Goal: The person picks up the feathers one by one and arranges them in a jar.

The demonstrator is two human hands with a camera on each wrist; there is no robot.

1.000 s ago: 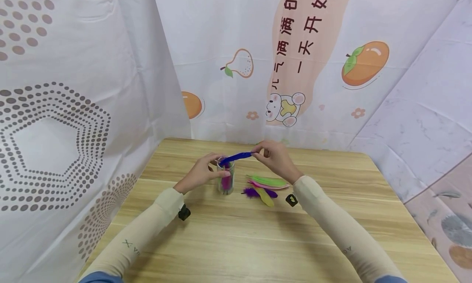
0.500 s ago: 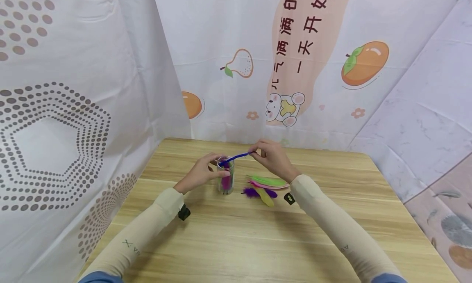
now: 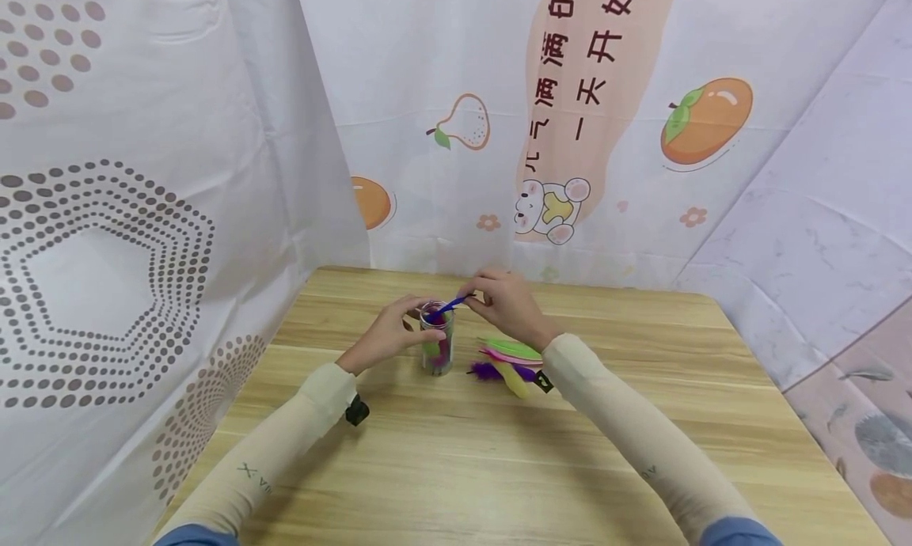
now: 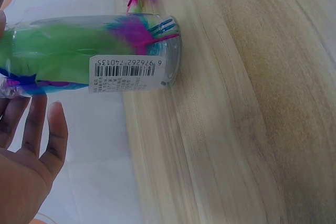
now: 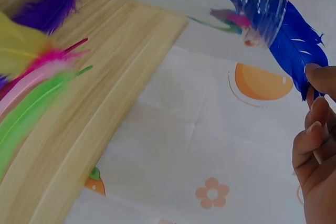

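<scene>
Wooden table (image 3: 456, 467), printed curtains (image 3: 142, 174) behind; left hand (image 3: 388, 332) grips jar (image 3: 436, 340), right hand (image 3: 502, 305) pinches blue feather (image 3: 447, 305)

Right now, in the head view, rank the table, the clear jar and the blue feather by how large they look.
1. table, by far the largest.
2. clear jar.
3. blue feather, only its part outside the jar shows, so its rank below the jar is unsure.

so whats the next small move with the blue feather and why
Probably push the blue feather further down into the jar. The right hand pinches its upper end, and only the lower part has entered the mouth. The left hand holds the jar upright on the table.
</scene>
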